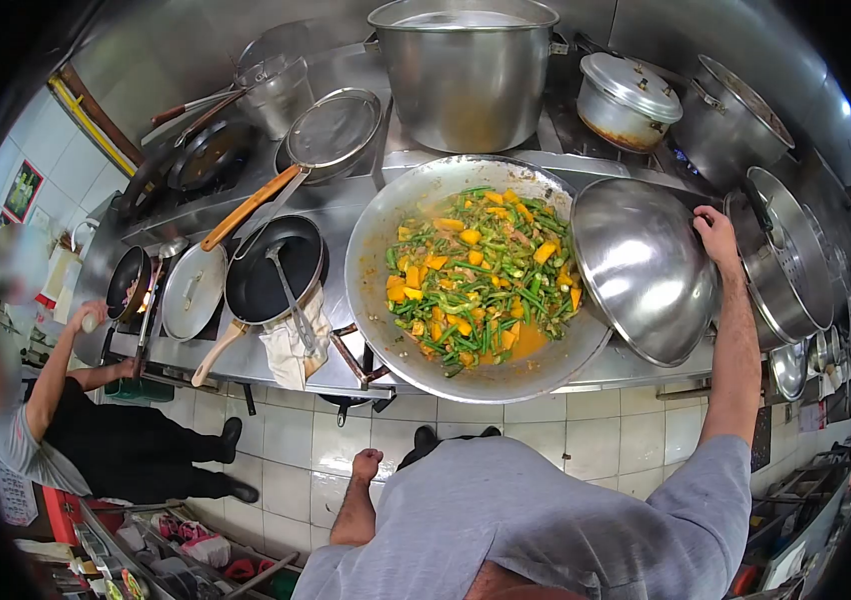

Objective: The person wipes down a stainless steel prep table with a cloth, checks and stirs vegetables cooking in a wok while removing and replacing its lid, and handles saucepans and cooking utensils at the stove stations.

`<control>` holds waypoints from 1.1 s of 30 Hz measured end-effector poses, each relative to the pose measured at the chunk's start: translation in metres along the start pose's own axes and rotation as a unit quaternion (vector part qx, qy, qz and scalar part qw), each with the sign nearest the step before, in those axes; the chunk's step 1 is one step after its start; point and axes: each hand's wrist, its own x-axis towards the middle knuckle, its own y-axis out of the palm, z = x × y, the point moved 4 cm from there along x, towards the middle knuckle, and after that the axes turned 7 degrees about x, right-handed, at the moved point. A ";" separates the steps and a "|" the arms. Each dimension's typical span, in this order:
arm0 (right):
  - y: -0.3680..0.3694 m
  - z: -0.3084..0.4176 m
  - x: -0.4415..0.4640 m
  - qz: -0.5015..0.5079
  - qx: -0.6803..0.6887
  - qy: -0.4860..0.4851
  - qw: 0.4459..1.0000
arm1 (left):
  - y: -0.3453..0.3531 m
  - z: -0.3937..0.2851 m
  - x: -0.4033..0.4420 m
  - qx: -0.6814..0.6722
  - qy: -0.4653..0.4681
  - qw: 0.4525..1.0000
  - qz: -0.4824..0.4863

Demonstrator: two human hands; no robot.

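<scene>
A wide metal wok (371, 340) on the stove holds green beans, orange squash chunks and some orange broth. My right hand (716, 238) is closed on the outer edge of a shiny domed lid (646, 270), which is tilted at the wok's right side, its left edge over the rim. Below the wok, near my body, my left hand (368, 464) hangs over the floor with its fingers curled and nothing visible in them. Left of the wok lies a black frying pan (261, 290) with a ladle in it, beside a white cloth (291, 350).
A large stockpot (466, 90) stands behind the wok, with a lidded pot (631, 100) to its right. Steel pots and a strainer (791, 250) crowd the right side. At the far left a co-worker (116, 430) handles a small pan (129, 285).
</scene>
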 end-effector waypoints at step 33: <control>0.280 0.511 -0.282 0.327 0.293 -0.228 0.869 | -0.089 0.031 0.002 0.102 0.076 0.992 -0.002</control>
